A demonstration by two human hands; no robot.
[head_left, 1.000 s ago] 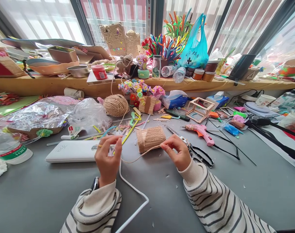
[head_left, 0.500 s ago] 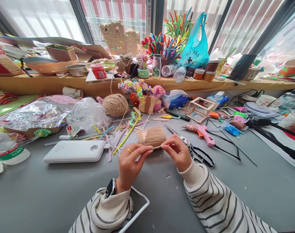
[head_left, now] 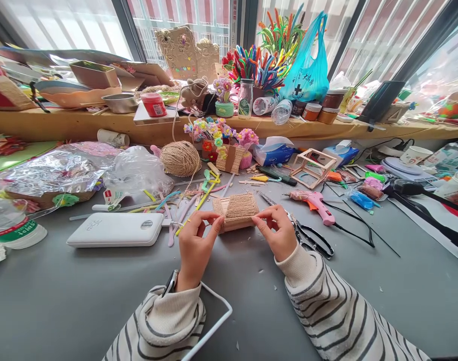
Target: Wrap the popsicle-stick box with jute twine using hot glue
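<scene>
In front of me on the table sits a small box of wooden sticks (head_left: 236, 226), with rows of jute twine (head_left: 243, 206) covering much of its top. My left hand (head_left: 196, 245) pinches an end of a short piece of twine at the box's near left side. At its near right corner, my right hand (head_left: 279, 235) has thumb and forefinger closed on the other end. The strand between them lies along the near top edge and is hard to tell from the box. Scissors (head_left: 314, 240) lie just right of my right hand.
A pink glue gun (head_left: 317, 205) with its cord lies to the right. A white power bank (head_left: 116, 230) is on the left, its cable passing my left wrist. Behind the box are a twine ball (head_left: 179, 158), loose coloured strips and a wooden stick frame (head_left: 313, 168).
My hands have moved apart, the left one shifting left and the strand going up against the box's near edge. The box now shows more of its near stick side.
</scene>
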